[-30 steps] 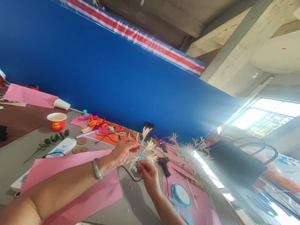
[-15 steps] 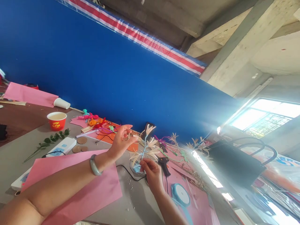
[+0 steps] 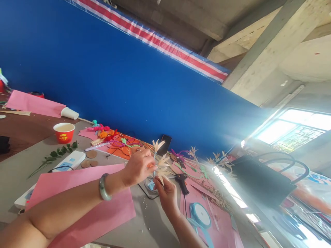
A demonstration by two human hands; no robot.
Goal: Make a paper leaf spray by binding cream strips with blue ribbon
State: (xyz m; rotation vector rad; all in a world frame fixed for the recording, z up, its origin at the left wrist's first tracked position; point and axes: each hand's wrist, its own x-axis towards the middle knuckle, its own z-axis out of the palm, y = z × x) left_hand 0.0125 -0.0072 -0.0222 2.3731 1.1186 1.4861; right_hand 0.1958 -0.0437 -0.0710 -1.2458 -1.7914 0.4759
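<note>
Between my hands stands a sprig of pale, cream-petalled artificial flowers point(image 3: 162, 160) on a stem wrapped in light blue. My right hand point(image 3: 168, 197) pinches the stem low down between thumb and fingertips. At the sprig's left side my left hand point(image 3: 138, 166), with a jade-like bangle point(image 3: 104, 187) on its wrist, has its fingers closed at the stem among the petals; part of the stem is hidden behind them. Just right of the hands lies a black glue gun point(image 3: 182, 183). A roll of light blue ribbon point(image 3: 200, 215) rests nearer to me.
Pink paper point(image 3: 88, 220) covers part of the grey table under my left arm. A power strip point(image 3: 67, 161), a leafy green sprig point(image 3: 55, 155) and a red paper cup point(image 3: 64, 133) are at the left. A phone point(image 3: 164, 144) leans on the blue partition point(image 3: 129, 79); a dark bag point(image 3: 261, 179) stands right.
My left hand has come down and right, from raised with spread fingers beside the sprig to closed at its stem. My right hand keeps its pinch. The phone shows more fully.
</note>
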